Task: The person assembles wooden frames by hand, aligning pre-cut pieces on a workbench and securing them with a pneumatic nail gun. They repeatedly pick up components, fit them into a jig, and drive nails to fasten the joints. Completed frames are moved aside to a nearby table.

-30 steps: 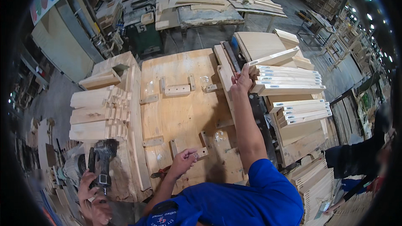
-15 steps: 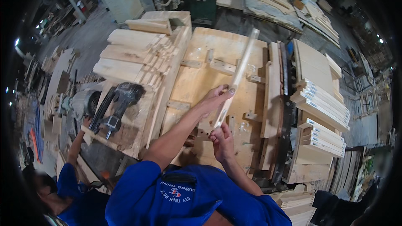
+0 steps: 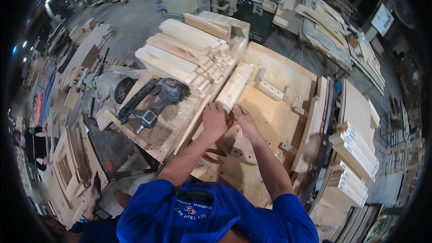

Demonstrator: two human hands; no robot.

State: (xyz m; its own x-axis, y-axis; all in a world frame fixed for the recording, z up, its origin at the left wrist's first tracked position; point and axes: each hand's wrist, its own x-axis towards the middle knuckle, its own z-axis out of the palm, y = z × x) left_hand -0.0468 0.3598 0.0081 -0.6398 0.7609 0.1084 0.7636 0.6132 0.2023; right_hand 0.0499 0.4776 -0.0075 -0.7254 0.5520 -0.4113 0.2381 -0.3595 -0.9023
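Observation:
A pale wooden strip (image 3: pixel 237 84) points away from me over the left side of a plywood work board (image 3: pixel 288 69), broad face up. My left hand (image 3: pixel 215 120) is closed around its near end, from the left. My right hand (image 3: pixel 244 120) grips the same end from the right, fingers bent in at its edge. Part of the strip's near end is hidden by my fingers. Nearer to me on the board lie pincers with red handles (image 3: pixel 213 156). Small wooden blocks (image 3: pixel 271 89) are fixed to the board beyond and right of my hands.
A black nail gun (image 3: pixel 155 101) lies left of my hands, below stacked boards (image 3: pixel 184 51). Behind it is a grey motor (image 3: pixel 110 85). Bundled wooden pieces (image 3: pixel 355 150) stand at the right, past a dark rail (image 3: pixel 325 126). A co-worker's arm (image 3: pixel 95 198) shows at the lower left.
The strip has swung from a raised slant to the board's left side. My hands have come side by side at its near end. The view has turned; the co-worker appears lower.

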